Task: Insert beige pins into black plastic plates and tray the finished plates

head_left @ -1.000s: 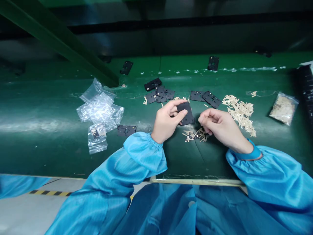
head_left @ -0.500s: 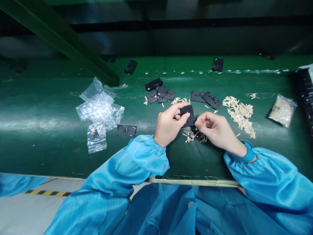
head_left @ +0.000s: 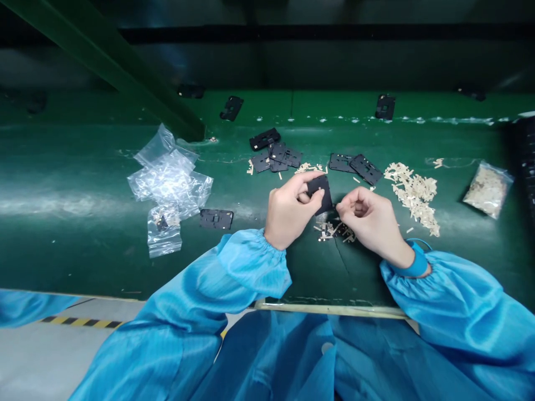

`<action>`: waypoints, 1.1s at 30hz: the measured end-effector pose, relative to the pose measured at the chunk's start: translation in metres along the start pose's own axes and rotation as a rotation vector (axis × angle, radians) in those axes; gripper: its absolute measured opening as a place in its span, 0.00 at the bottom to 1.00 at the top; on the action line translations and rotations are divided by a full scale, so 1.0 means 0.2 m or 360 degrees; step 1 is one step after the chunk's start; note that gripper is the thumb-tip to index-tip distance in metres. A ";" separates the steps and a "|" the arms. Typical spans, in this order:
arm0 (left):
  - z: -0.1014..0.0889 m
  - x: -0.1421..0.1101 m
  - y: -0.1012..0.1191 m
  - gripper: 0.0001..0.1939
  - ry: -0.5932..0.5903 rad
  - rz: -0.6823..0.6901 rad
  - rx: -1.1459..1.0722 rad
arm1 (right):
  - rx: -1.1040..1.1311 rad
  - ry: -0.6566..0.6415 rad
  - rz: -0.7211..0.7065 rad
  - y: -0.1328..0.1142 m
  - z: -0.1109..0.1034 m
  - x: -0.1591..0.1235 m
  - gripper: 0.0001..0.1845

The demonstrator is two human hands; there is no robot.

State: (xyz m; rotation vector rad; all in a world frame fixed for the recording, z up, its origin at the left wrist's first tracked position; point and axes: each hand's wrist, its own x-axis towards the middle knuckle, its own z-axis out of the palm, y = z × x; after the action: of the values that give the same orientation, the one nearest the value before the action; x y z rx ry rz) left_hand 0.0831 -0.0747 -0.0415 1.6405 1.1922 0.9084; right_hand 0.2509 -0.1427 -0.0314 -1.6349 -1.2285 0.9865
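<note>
My left hand (head_left: 288,211) pinches a small black plastic plate (head_left: 321,193) between thumb and fingers, holding it tilted above the green belt (head_left: 83,211). My right hand (head_left: 368,220) is curled with its fingertips pressed together right at the plate's lower right edge; what it pinches is too small to make out. Below the two hands lies a small heap of tan metal clips (head_left: 334,230). Both arms wear blue sleeves.
More black plates (head_left: 276,153) lie behind the hands, another pair (head_left: 355,165) to the right, one (head_left: 216,218) to the left. A large pile of tan clips (head_left: 413,195) and a filled bag (head_left: 487,189) sit right. Empty clear bags (head_left: 169,186) lie left. A green beam (head_left: 104,67) crosses upper left.
My right hand has moved left up to the plate's edge. My left hand has turned the plate more edge-on.
</note>
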 end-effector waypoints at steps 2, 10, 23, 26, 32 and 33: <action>0.00 0.00 0.01 0.18 0.0001 -0.0005 -0.0003 | -0.0040 -0.0016 -0.0010 0.01 0.01 0.00 0.06; 0.00 -0.01 0.01 0.17 0.0006 0.0018 -0.0054 | -0.0128 -0.0012 0.0006 0.01 0.00 -0.01 0.08; 0.00 0.00 0.01 0.18 -0.0042 -0.0022 -0.0170 | -0.0061 -0.0081 0.0073 -0.03 -0.01 0.00 0.10; 0.00 0.01 0.01 0.17 -0.0060 -0.0038 -0.0221 | -0.0026 -0.0070 0.0086 -0.04 -0.01 0.01 0.11; 0.00 0.01 0.01 0.17 -0.0084 -0.0062 -0.0308 | 0.0014 -0.0071 0.0134 -0.05 -0.02 0.03 0.10; 0.00 0.01 0.01 0.17 -0.0085 -0.0063 -0.0316 | 0.0018 -0.0074 0.0139 -0.05 -0.02 0.03 0.10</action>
State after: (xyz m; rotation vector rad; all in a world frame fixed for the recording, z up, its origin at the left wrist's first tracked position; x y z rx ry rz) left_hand 0.0837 -0.0722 -0.0391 1.4684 1.0592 0.9219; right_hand 0.2532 -0.1365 -0.0210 -1.6773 -1.1889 1.0888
